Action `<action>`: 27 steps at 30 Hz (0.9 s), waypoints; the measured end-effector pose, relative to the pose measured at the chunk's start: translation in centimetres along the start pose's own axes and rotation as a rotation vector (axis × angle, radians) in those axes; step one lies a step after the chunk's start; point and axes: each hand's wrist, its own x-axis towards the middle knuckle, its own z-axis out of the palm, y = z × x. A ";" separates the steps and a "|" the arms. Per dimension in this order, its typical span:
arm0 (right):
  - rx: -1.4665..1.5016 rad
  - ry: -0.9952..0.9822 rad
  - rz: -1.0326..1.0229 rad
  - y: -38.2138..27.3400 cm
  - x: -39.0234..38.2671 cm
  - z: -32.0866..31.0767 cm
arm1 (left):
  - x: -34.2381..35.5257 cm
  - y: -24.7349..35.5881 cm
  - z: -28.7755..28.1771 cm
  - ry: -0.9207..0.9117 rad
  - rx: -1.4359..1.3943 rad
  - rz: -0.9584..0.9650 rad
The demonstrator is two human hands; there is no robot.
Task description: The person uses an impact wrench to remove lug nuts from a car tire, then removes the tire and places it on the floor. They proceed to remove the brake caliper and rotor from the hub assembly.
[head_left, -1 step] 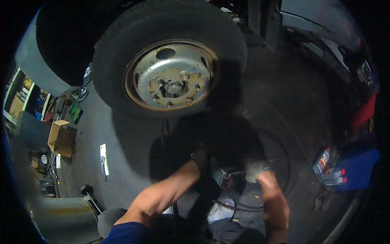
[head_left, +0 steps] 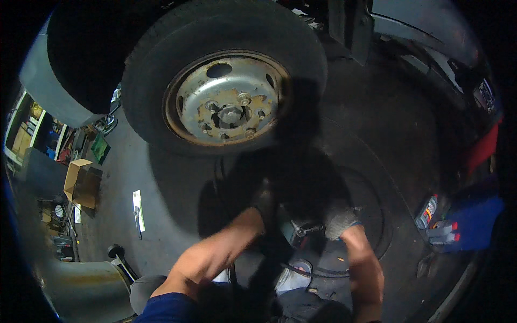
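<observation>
My left hand (head_left: 262, 210), in a dark glove, reaches into shadow below the wheel; its fingers are too dark to make out. My right hand (head_left: 339, 223), in a grey glove, is curled by a small metallic piece (head_left: 355, 209) that I cannot identify. Between my hands lies a greenish tool or case (head_left: 295, 234) with metal parts on top, partly shadowed. Above them stands a large wheel (head_left: 144, 91) with a rusty silver rim (head_left: 215, 89) and studs and nuts around its hub.
A black hose (head_left: 323, 272) curves around my shoe (head_left: 291, 282). Bottles (head_left: 428, 212) stand by a blue object (head_left: 468, 215) at right. An open cardboard box (head_left: 78, 180) and a thin tool (head_left: 138, 212) on a pale strip are at left. Vehicle bodywork (head_left: 64, 75) edges the view.
My left hand has moved slightly up, further into the shadow. My right hand has shifted a little upward, and a small metallic piece now shows beside it.
</observation>
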 end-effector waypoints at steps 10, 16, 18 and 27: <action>0.122 0.829 -0.260 -3.8 6.6 -5.2 | -8.3 17.2 3.2 -0.333 -0.051 0.495; 0.248 0.826 -0.317 -5.3 7.5 -7.0 | -4.6 18.6 2.6 -0.656 -0.270 0.540; 0.190 0.848 -0.288 -5.4 7.4 -7.0 | -4.0 18.2 2.8 -0.765 -0.430 0.537; 0.261 0.753 -0.289 -3.8 7.3 -6.9 | -6.2 19.4 4.7 -0.416 -0.230 0.525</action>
